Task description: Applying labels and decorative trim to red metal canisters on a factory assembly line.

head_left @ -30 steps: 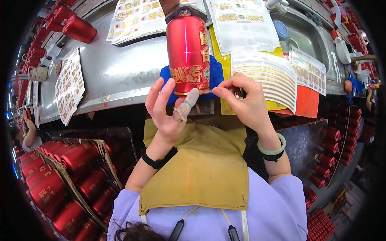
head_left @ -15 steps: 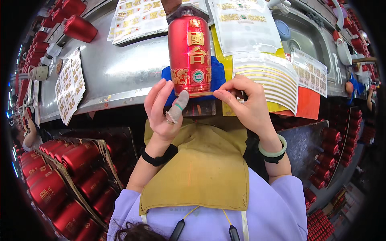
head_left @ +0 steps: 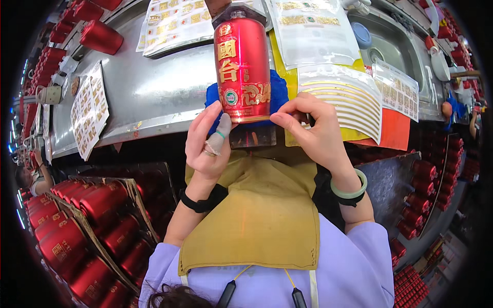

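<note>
A red bottle point(head_left: 251, 56) with gold markings lies on a blue cloth point(head_left: 278, 92), its base toward me. A thin gold strip point(head_left: 249, 119) runs along the base's edge. My left hand point(head_left: 209, 138) is closed against the bottle's lower left, its thumb in a grey finger cover point(head_left: 219, 136) on the base edge and its fingers along the side. At the lower right, my right hand point(head_left: 317, 126) pinches with thumb and forefinger by the strip's right end; the strip's tip is hidden there.
Curved gold strips on a white sheet point(head_left: 354, 116) lie at right, over yellow and red sheets. Gold sticker sheets point(head_left: 177, 23) are behind, another sheet point(head_left: 91, 110) at the left edge. A sink point(head_left: 393, 49) is back right. Racks of red bottles point(head_left: 105, 200) flank me below the metal table point(head_left: 154, 97).
The bottle has turned, carrying its gold markings leftward. More of the gold strip now lies along its base. Both hands stay close to the same places.
</note>
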A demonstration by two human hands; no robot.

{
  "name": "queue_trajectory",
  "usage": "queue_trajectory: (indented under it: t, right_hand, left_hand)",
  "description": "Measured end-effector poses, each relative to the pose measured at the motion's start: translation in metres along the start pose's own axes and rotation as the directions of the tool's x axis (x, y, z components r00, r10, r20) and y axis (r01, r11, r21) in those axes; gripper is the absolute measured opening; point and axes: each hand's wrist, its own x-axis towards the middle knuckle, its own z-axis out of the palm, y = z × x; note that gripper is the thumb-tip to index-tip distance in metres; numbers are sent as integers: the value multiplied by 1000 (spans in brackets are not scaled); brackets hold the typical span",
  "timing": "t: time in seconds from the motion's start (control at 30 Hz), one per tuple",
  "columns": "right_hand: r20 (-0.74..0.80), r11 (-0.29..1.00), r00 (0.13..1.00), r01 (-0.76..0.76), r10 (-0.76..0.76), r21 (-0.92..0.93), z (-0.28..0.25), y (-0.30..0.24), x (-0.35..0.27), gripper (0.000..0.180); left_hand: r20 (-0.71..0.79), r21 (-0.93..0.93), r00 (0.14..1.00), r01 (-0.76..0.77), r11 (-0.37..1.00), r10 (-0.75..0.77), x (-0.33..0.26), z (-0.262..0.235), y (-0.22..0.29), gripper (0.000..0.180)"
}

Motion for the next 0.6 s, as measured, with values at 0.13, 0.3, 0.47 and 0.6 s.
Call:
queue_trajectory:
  t: [0.13,0.3,0.47,0.6]
  right_hand:
    - [-14,1000,1000,12,-12,-4,-2,2,-1,16]
    - [3,999,1000,11,-10,-40,-3,6,0,17]
    - [0,999,1000,20,-20,-41,-1,2,1,16]
    - [23,999,999,45,-44,-27,0,-2,1,16]
  left_hand:
    - [127,315,967,-251,915,221,3,-2,6,33]
    - [164,369,956,-287,884,242,12,4,26,60]
    - [160,158,965,-231,960,205,25,8,18,26]
    - [-25,7,996,88,996,-88,7,9,9,27]
